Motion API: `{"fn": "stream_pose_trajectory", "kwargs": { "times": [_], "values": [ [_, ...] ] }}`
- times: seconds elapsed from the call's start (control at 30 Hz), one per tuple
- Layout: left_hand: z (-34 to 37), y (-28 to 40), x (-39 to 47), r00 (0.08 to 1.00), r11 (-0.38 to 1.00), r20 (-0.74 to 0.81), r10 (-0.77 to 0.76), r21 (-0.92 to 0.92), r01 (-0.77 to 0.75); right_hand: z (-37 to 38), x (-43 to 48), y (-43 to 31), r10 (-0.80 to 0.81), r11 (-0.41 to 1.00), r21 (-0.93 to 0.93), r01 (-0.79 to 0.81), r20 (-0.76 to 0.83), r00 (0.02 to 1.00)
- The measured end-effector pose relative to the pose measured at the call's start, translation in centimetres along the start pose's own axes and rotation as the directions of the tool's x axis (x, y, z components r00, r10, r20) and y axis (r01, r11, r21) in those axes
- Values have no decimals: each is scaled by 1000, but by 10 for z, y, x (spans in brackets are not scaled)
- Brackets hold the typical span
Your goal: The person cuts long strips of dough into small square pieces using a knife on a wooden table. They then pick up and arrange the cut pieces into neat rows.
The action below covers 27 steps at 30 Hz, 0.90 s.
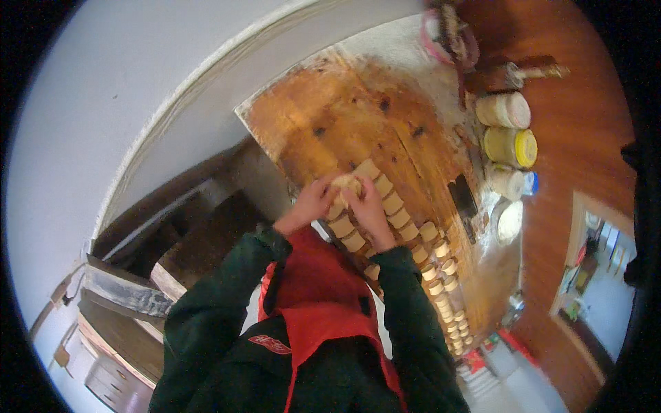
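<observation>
Between both hands, over the near edge of a wooden work board [335, 118], is a pale piece of dough [347, 184]. My left hand [316, 200] grips its left side, and my right hand [365, 204] holds its right side with bent fingers. Flattened dough pieces [396, 203] lie in rows beneath and beside the hands. Further right, small cut dough cylinders [442, 249] stand in rows along the board. The fingertips and the dough between them are slightly blurred.
Lidded jars [508, 147] line the board's far right side, near a dark flat blade-like tool [462, 195] and a bowl of white contents [510, 222]. A pink-rimmed container [436, 38] stands at the top. Wooden trays or drawers [124, 289] are at the lower left.
</observation>
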<state>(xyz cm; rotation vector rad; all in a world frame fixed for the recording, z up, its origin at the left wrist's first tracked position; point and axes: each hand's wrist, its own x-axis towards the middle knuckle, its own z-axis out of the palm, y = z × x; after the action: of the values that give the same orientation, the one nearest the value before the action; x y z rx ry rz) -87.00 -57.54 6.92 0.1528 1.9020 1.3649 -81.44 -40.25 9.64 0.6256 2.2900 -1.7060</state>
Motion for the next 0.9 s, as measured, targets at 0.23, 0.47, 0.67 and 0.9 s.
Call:
{"fn": "stream_pose_trajectory", "kwargs": {
  "times": [0.23, 0.47, 0.67, 0.9],
  "values": [
    [-38, -26, 85, 904, 993, -420, 74, 118, -27, 36, 133, -35, 176, 930, -350, -113, 152, 973],
    [-22, -55, 95, 850, 995, -517, 100, 62, -80, 87, 183, -25, -374, 551, -774, 313, 107, 921],
    [-12, -70, 62, 914, 935, -405, -39, -337, -110, 100, 181, -9, -365, 473, -812, 342, 173, 915],
    [-46, -32, 68, 924, 987, -348, -160, -76, 142, 108, 201, -13, -383, 414, -844, 342, 179, 906]
  ]
}}
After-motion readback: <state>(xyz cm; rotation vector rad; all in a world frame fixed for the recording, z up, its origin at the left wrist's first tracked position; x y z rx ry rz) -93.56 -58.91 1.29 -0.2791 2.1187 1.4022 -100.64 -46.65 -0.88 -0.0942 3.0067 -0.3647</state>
